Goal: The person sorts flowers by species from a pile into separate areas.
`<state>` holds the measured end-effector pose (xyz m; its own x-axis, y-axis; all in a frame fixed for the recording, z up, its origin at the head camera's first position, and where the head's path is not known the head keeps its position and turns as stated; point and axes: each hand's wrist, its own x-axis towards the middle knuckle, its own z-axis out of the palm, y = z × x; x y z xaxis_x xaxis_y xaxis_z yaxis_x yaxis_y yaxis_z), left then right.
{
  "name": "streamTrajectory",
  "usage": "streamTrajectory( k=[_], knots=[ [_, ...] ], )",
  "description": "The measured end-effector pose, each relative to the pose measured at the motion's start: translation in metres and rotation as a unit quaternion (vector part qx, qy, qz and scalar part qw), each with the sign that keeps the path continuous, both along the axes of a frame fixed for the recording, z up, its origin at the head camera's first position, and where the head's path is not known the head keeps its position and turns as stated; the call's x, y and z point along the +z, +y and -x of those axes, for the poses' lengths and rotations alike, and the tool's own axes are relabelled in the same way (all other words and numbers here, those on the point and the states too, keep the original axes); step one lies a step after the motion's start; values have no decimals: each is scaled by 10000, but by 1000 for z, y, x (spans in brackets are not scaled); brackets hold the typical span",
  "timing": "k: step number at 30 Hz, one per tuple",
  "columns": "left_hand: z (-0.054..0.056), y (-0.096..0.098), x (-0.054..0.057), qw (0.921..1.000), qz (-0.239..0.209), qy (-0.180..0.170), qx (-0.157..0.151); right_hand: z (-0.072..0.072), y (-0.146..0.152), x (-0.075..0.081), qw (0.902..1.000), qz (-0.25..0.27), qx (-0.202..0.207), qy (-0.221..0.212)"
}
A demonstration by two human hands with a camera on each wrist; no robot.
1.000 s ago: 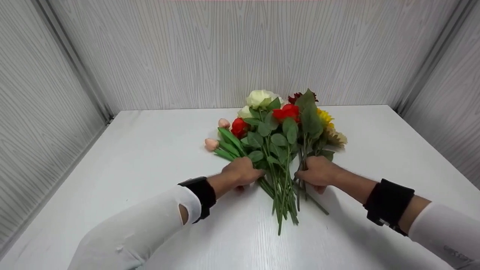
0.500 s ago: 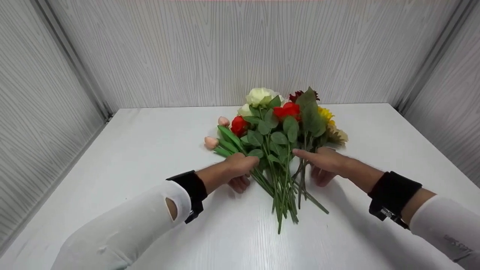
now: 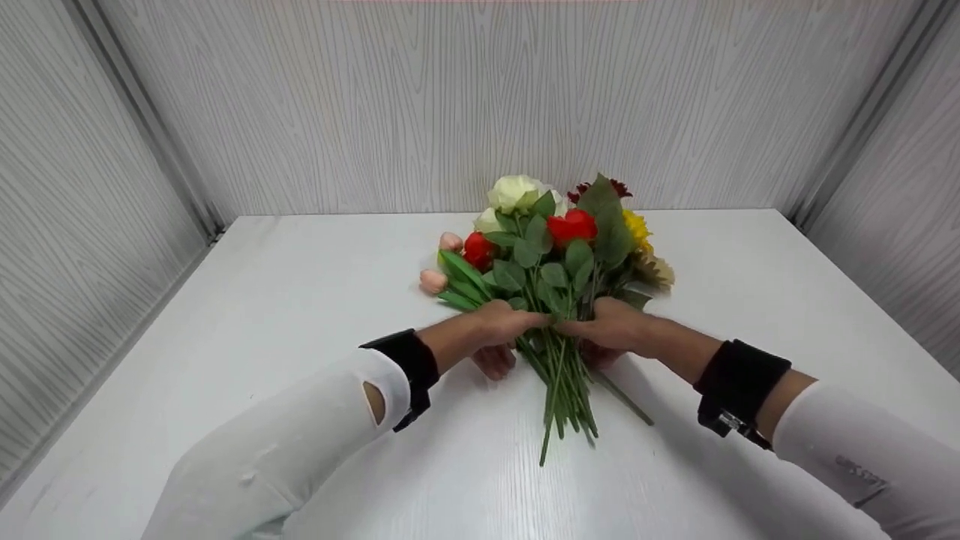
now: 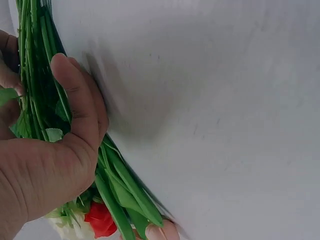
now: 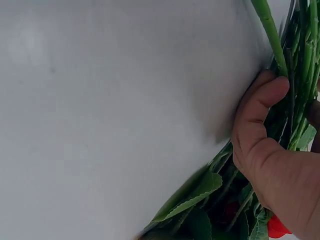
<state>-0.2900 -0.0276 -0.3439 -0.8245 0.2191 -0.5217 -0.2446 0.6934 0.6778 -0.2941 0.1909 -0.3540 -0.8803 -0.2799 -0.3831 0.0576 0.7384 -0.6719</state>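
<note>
A bunch of mixed flowers (image 3: 553, 274) lies on the white table, blooms toward the back wall and green stems (image 3: 564, 390) toward me. From the left side, my left hand (image 3: 501, 327) holds the stems, its thumb laid over their top. My right hand (image 3: 619, 328) holds them from the other side, the two thumb tips close together at the middle. In the left wrist view the left hand's fingers (image 4: 82, 100) curve against the outer stems. The right wrist view has the right hand's fingers (image 5: 255, 107) curled at a thick stem (image 5: 270, 35). Leaves hide parts of both hands.
Pink tulips (image 3: 433, 282) lean out at the left of the bunch. White roses (image 3: 516, 193), red roses (image 3: 574, 226), a yellow flower (image 3: 637, 229) and a beige flower (image 3: 655, 271) fan across its top. The wood-grain back wall (image 3: 360, 105) rises close behind the blooms.
My hands have moved inward from either side, thumbs coming over the stems. The stems are drawn closer together, and the outer blooms have shifted toward the middle.
</note>
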Motion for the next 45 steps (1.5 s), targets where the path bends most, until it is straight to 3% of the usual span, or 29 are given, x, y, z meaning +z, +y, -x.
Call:
streamTrajectory(
  k=[4, 8, 15, 19, 31, 38, 45],
  knots=[
    [0, -1, 1, 9997, 108, 173, -129, 0, -7, 1, 9990, 356, 79, -268],
    [0, -1, 3, 9982, 252, 307, -442, 0, -14, 1, 9974, 588, 108, -406],
    [0, 0, 6, 9944, 369, 25, -993, -5, -27, -4, 9902, 1172, -141, -743],
    [0, -1, 7, 9926, 505, -21, -1105, -7, -33, -6, 9839, 1538, -224, -886],
    [-6, 6, 2, 9924, 1031, 545, -388, -4, -30, -8, 9834, 1599, -316, -800],
    [-16, 15, -3, 9851, 1308, 1111, 127, -2, -31, -3, 9957, 846, -363, 31],
    [-14, 18, -8, 9814, 1446, 1259, 17, -4, -30, -5, 9929, 659, -865, 473]
  ],
)
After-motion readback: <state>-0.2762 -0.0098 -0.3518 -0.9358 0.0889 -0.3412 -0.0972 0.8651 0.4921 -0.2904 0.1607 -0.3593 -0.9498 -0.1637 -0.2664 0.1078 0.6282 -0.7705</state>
